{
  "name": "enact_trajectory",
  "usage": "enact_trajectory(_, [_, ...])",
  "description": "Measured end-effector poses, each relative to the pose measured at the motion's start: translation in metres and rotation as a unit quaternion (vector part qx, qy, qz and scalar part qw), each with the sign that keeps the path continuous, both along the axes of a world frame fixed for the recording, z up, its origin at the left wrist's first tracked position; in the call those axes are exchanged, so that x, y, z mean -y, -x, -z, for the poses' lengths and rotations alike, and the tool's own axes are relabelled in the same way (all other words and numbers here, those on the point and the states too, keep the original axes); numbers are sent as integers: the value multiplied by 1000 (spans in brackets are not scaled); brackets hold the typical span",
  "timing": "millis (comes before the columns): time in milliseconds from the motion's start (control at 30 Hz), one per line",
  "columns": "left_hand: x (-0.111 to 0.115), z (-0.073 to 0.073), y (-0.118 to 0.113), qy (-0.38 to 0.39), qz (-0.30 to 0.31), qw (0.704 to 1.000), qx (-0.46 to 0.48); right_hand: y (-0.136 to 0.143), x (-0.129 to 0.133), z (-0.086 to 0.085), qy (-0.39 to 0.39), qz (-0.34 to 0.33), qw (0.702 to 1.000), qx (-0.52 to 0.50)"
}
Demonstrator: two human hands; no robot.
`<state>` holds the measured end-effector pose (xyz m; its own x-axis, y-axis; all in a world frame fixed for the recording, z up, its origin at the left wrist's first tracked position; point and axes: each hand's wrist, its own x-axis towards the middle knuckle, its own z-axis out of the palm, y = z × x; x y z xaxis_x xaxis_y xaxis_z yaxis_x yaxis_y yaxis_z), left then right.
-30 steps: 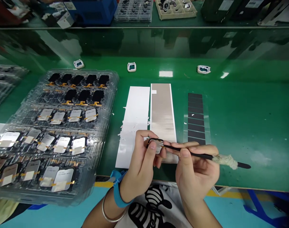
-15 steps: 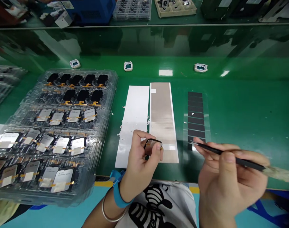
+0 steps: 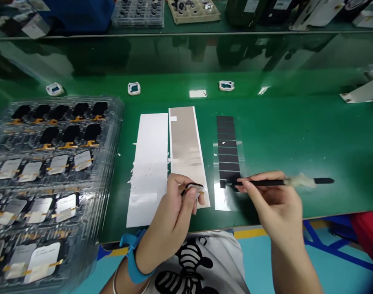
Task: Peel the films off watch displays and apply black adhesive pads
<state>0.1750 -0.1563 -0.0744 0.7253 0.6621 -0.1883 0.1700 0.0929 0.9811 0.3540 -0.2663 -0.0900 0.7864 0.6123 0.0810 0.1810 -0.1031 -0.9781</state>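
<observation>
Between thumb and fingers, my left hand [image 3: 177,208] pinches a small display module [image 3: 195,188] with a black edge and an orange flex tab. It is held above the lower end of a beige-grey sheet [image 3: 186,147]. My right hand [image 3: 272,196] grips black tweezers [image 3: 267,182] whose shaft is wrapped with whitish tape. The tweezer tips are at the lower end of a strip of black adhesive pieces [image 3: 228,151] on a clear backing, beside the smallest bottom piece. Whether the tips touch it I cannot tell.
Stacked clear trays [image 3: 113,134] with several display modules stand at the left. A white sheet [image 3: 149,163] with small scraps lies beside the beige one. Small white-framed parts [image 3: 134,88] sit along the back. A shelf [image 3: 186,30] above carries boxes and part trays.
My right hand has moved the tweezers to the bottom of the black strip and now holds them flatter. The module in my left hand is tilted differently. The view has shifted right.
</observation>
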Motion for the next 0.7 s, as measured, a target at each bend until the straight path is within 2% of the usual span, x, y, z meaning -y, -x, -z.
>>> enact_trajectory(133, [3, -2, -11, -101, 104, 987, -62, 3, -4, 5, -6, 7, 1000, -16])
enact_trajectory(267, [3, -1, -17, -155, 167, 970, -84, 5, -5, 7, -13, 6, 999, -30])
enact_trajectory(433, [1, 4, -18, -200, 188, 958, -86, 5, -6, 6, -17, -5, 999, -35])
enact_trajectory(700, [2, 5, -19, -213, 181, 956, -86, 5, -6, 6, -20, 1, 998, -59])
